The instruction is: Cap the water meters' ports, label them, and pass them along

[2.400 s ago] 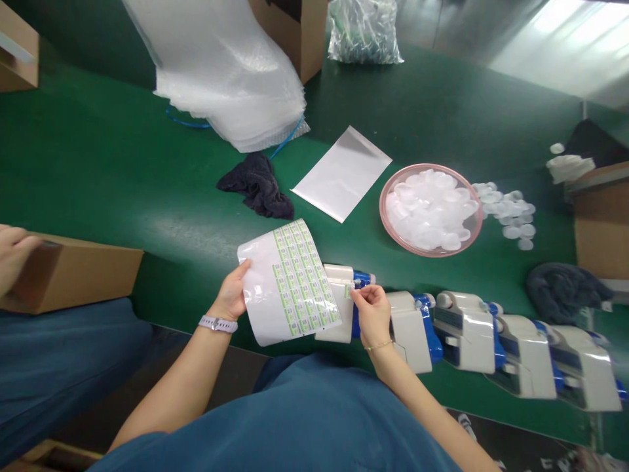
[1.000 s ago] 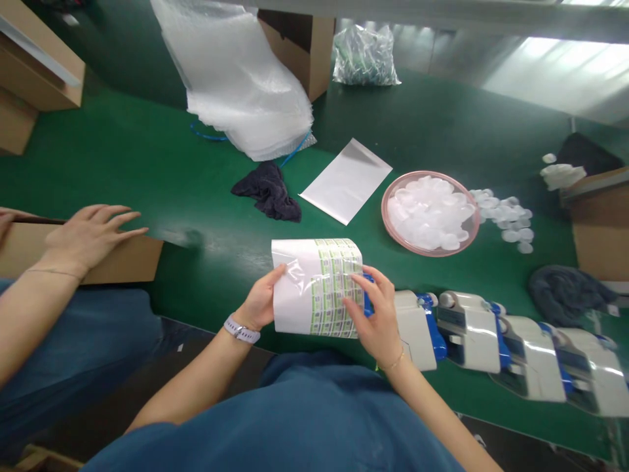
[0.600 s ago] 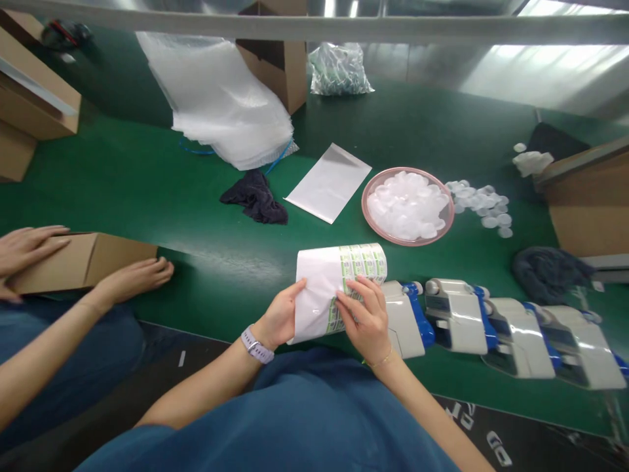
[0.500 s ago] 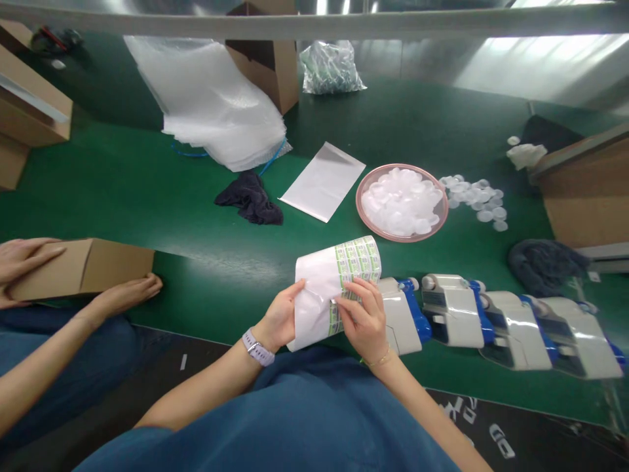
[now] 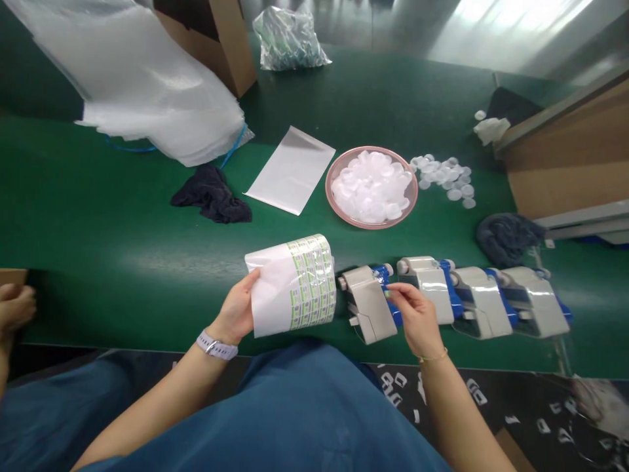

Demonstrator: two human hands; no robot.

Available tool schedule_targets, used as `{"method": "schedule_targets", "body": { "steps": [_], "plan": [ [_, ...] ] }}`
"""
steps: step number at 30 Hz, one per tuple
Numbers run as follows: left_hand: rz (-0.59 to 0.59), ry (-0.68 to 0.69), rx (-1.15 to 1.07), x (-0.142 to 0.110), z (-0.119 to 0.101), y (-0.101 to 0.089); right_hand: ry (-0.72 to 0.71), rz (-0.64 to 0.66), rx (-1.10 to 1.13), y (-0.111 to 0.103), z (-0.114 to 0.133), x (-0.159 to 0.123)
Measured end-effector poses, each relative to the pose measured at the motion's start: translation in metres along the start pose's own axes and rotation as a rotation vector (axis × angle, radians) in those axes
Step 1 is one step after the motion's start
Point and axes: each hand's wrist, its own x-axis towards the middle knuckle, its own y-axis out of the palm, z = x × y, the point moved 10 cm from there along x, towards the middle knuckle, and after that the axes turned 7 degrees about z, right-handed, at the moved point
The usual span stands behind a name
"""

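Observation:
My left hand (image 5: 236,307) grips the left edge of a curled sheet of stickers (image 5: 314,288), whose right part carries rows of green-and-white labels. My right hand (image 5: 417,316) is closed in a pinch on a tiny green-and-white sticker (image 5: 387,294). Its fingertips are at the blue side of the nearest white-and-blue plastic device (image 5: 371,307); whether the sticker touches that surface I cannot tell. Several similar devices (image 5: 426,278) stand in a row to the right of it.
Behind the sheet are a pink bowl (image 5: 330,204) of translucent caps, loose caps (image 5: 455,194), a white envelope (image 5: 292,172) and a dark cloth (image 5: 213,195). Plastic bags (image 5: 162,92) lie back left. A cardboard box (image 5: 570,151) stands right. A co-worker's hand (image 5: 17,308) shows far left.
My right hand has left the sticker sheet and moved right to the nearest device, with a sticker in its fingertips. The view has shifted right, and my left hand still keeps the sheet.

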Motion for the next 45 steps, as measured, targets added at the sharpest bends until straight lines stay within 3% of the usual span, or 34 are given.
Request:
{"method": "schedule_targets", "body": {
  "steps": [4,11,21,27,33,38,45],
  "plan": [
    [-0.004,0.002,-0.004,0.002,0.0,0.001,0.121,0.007,0.068,-0.009,-0.029,0.015],
    [-0.049,-0.018,-0.016,0.004,0.004,-0.002,0.194,-0.201,0.275,-0.005,-0.054,0.021],
    [0.136,-0.002,-0.111,0.015,-0.002,-0.004,0.218,-0.207,0.132,-0.007,-0.064,0.025],
    [0.086,-0.011,-0.103,0.017,-0.003,-0.006,0.163,-0.217,-0.027,-0.009,-0.059,0.024],
    [0.16,0.012,-0.12,0.018,-0.005,0.005,0.125,-0.23,-0.156,-0.009,-0.053,0.023],
    [0.139,0.013,-0.109,0.017,-0.006,0.004,0.105,-0.204,-0.226,-0.009,-0.046,0.024],
    [0.086,0.013,-0.097,0.017,-0.007,-0.001,0.128,-0.165,-0.184,-0.01,-0.057,0.027]
  ]
}}
